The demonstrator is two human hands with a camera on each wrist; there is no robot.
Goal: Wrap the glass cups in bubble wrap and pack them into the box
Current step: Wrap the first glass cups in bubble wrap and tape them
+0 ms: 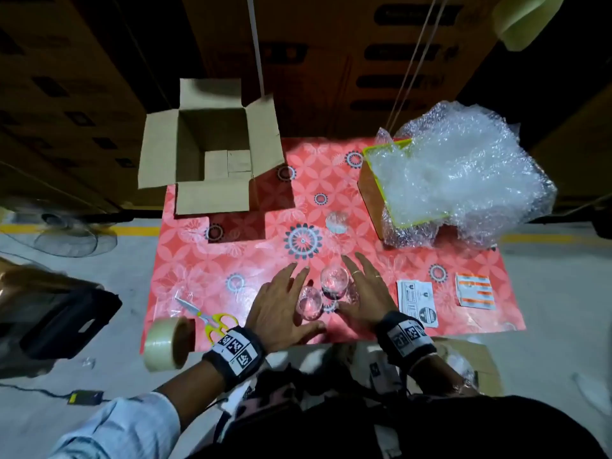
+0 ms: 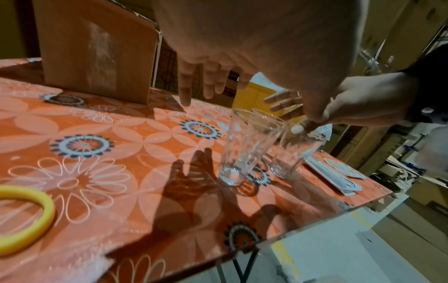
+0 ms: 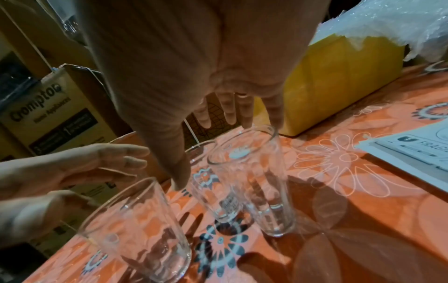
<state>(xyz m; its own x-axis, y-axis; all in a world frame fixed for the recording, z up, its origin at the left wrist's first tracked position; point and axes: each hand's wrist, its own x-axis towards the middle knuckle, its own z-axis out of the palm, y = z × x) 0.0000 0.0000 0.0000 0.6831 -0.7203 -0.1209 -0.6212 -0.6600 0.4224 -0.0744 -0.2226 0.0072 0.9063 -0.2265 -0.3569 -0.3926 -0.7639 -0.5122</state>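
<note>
Head view, three clear upright glass cups [image 1: 333, 281] stood between spread left hand [image 1: 278, 306] and right hand [image 1: 364, 296], fingers straight, neither gripped anything.

Clear, smooth glass cups [image 1: 333, 281] stand on a glossy, flower-printed plastic tablecloth [image 1: 258, 260]. The open box [image 1: 212, 150] is matt brown corrugated cardboard. Crinkled, shiny bubble wrap [image 1: 463, 173] looks translucent; the tape roll [image 1: 169, 342] is glossy.

There are three glass cups [image 3: 252, 183], one open box [image 1: 212, 150], one roll of tape [image 1: 169, 342], one pair of scissors [image 1: 207, 318], two paper sheets [image 1: 418, 301] and two hands [image 1: 278, 309].
</note>
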